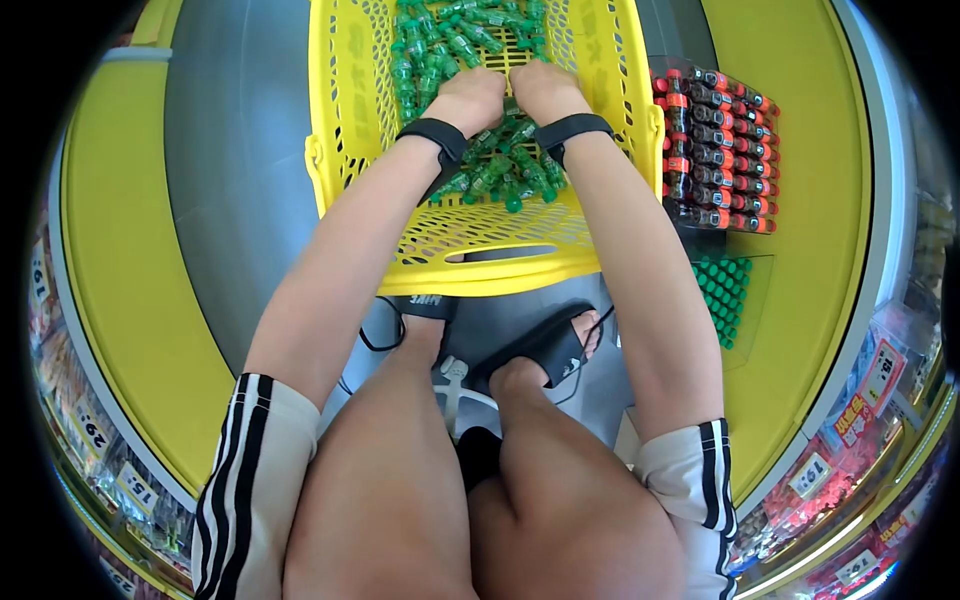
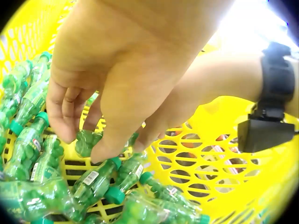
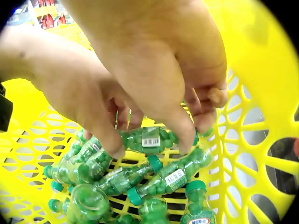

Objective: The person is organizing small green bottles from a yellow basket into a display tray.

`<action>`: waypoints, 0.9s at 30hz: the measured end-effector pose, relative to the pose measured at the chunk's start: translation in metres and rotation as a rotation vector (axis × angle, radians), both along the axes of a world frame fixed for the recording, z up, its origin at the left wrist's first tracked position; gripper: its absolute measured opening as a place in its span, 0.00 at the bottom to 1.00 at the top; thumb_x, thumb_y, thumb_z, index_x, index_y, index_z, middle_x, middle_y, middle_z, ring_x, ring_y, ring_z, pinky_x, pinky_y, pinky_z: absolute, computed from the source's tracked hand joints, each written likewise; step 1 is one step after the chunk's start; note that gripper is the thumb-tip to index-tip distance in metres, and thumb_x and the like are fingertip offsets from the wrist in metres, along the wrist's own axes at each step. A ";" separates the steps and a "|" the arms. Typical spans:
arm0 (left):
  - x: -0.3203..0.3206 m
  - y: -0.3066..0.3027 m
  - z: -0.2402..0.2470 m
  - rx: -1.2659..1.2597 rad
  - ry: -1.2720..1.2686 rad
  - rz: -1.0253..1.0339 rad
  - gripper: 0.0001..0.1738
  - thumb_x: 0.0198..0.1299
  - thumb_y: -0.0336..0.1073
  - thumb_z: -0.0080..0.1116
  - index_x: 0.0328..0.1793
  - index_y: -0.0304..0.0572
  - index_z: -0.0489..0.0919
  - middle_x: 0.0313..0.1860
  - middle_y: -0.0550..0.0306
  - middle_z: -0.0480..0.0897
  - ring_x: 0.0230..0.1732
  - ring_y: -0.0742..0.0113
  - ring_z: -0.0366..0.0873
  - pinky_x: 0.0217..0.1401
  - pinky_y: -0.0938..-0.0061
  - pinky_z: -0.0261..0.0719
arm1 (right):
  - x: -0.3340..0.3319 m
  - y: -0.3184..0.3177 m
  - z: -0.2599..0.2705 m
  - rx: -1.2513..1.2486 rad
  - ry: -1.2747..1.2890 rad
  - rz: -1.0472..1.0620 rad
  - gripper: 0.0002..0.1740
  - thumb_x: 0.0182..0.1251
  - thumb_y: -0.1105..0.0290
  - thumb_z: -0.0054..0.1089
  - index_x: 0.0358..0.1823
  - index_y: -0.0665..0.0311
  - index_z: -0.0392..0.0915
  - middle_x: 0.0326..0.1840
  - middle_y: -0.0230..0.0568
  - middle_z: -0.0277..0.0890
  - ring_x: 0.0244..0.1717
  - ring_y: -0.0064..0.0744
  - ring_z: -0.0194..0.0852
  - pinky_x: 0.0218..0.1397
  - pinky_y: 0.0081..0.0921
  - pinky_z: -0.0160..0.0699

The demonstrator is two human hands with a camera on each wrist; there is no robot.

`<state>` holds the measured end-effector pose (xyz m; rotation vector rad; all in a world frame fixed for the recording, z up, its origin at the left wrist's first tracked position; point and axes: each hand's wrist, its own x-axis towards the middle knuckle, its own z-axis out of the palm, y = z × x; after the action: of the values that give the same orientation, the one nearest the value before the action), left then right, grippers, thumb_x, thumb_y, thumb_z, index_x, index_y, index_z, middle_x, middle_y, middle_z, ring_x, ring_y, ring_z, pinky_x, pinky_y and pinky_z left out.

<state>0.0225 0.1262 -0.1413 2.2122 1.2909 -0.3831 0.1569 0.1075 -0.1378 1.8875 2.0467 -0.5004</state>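
Both hands reach into a yellow plastic basket (image 1: 340, 120) holding many small clear bottles with green caps and green contents. My left hand (image 1: 470, 100) pinches one end of a small green candy bottle (image 3: 150, 140) between thumb and fingers. At the capped end of that same bottle, the thumb and fingers of my right hand (image 1: 550, 92) grip it. It lies sideways between the hands, its barcode label showing in the right wrist view. Beneath it, more green bottles (image 2: 96, 179) lie loosely on the basket's slotted floor.
Right of the basket, cola-style bottles (image 1: 730, 150) with red caps stand in rows. Nearer sits a clear box of green-capped bottles (image 1: 722, 295) on a yellow-green ledge (image 1: 800, 300). Shelves with price tags (image 1: 810, 475) curve along both sides. The person's sandalled feet are below the basket.
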 end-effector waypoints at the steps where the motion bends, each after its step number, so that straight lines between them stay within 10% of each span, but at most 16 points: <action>1: 0.001 0.000 0.008 0.013 -0.012 -0.005 0.25 0.55 0.31 0.79 0.60 0.35 0.87 0.54 0.34 0.91 0.59 0.36 0.91 0.63 0.49 0.92 | 0.006 -0.003 0.008 -0.046 0.027 0.066 0.13 0.74 0.75 0.63 0.53 0.64 0.92 0.56 0.56 0.92 0.56 0.59 0.94 0.57 0.51 0.94; 9: -0.009 -0.014 0.075 0.017 -0.228 -0.113 0.25 0.53 0.22 0.72 0.60 0.37 0.87 0.56 0.42 0.92 0.60 0.39 0.90 0.60 0.51 0.91 | 0.004 -0.027 0.098 -0.089 -0.013 0.092 0.15 0.54 0.75 0.85 0.43 0.67 0.93 0.41 0.52 0.94 0.43 0.50 0.96 0.44 0.44 0.92; 14: -0.029 -0.038 0.099 0.153 -0.287 -0.141 0.20 0.57 0.23 0.74 0.57 0.36 0.85 0.51 0.39 0.90 0.58 0.34 0.87 0.57 0.48 0.87 | 0.019 -0.038 0.109 -0.150 0.004 0.100 0.16 0.58 0.75 0.86 0.47 0.66 0.92 0.39 0.48 0.95 0.38 0.42 0.96 0.43 0.43 0.91; 16: -0.039 -0.053 0.114 0.207 -0.414 -0.129 0.19 0.59 0.26 0.76 0.55 0.36 0.83 0.50 0.39 0.88 0.56 0.33 0.86 0.57 0.46 0.85 | 0.028 -0.049 0.104 0.016 0.118 0.177 0.02 0.50 0.76 0.74 0.25 0.62 0.88 0.39 0.55 0.90 0.40 0.55 0.94 0.40 0.49 0.92; 18: -0.051 -0.053 0.100 0.321 -0.507 -0.220 0.17 0.62 0.28 0.76 0.54 0.34 0.81 0.50 0.40 0.87 0.55 0.34 0.86 0.55 0.46 0.85 | 0.029 -0.052 0.107 -0.011 0.126 0.138 0.05 0.47 0.76 0.74 0.28 0.63 0.88 0.38 0.55 0.89 0.39 0.57 0.93 0.39 0.50 0.91; 20: -0.058 -0.065 0.117 0.366 -0.563 -0.218 0.15 0.65 0.29 0.74 0.53 0.32 0.80 0.47 0.40 0.86 0.51 0.36 0.86 0.52 0.48 0.84 | 0.029 -0.071 0.133 0.137 0.144 0.196 0.20 0.62 0.73 0.81 0.56 0.64 0.91 0.44 0.55 0.93 0.45 0.56 0.94 0.49 0.46 0.91; 27: -0.070 -0.092 0.160 0.197 -0.651 -0.103 0.15 0.68 0.30 0.72 0.55 0.33 0.78 0.42 0.42 0.82 0.42 0.44 0.84 0.44 0.56 0.81 | 0.027 -0.121 0.172 0.133 0.315 0.000 0.10 0.74 0.74 0.69 0.52 0.70 0.88 0.46 0.58 0.89 0.51 0.62 0.89 0.55 0.51 0.87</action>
<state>-0.0473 0.0339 0.0184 2.2825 0.8841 0.4217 0.1838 -0.0132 0.0339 1.9897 2.3280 -0.7182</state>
